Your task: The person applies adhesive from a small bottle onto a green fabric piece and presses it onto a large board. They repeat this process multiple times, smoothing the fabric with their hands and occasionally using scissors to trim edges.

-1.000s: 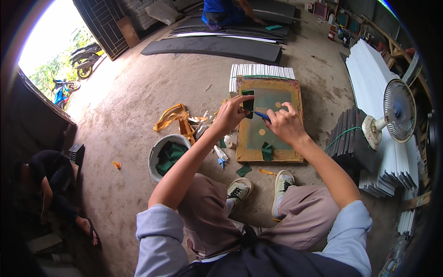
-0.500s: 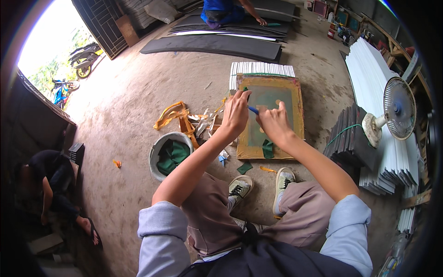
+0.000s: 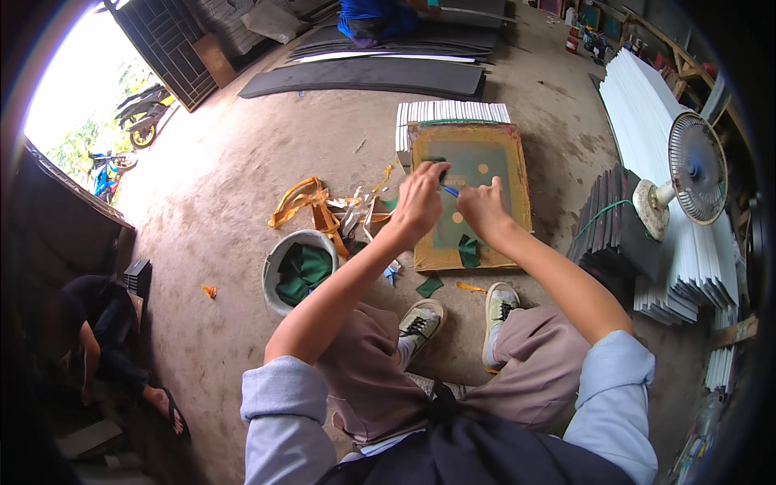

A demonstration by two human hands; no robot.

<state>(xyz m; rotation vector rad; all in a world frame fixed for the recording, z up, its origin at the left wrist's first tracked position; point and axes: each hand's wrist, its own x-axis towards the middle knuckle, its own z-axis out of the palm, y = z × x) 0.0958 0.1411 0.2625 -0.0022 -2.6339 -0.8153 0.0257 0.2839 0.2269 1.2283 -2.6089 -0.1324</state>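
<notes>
Both hands meet over the wooden frame [image 3: 473, 194] on the floor: left hand [image 3: 420, 202] pinches dark cloth [image 3: 437, 164], right hand [image 3: 482, 208] grips a blue tool [image 3: 449, 191], steadying the work.

I see no packages, labels, signs or display screens anywhere around me on this workshop floor [image 3: 242, 162].
</notes>
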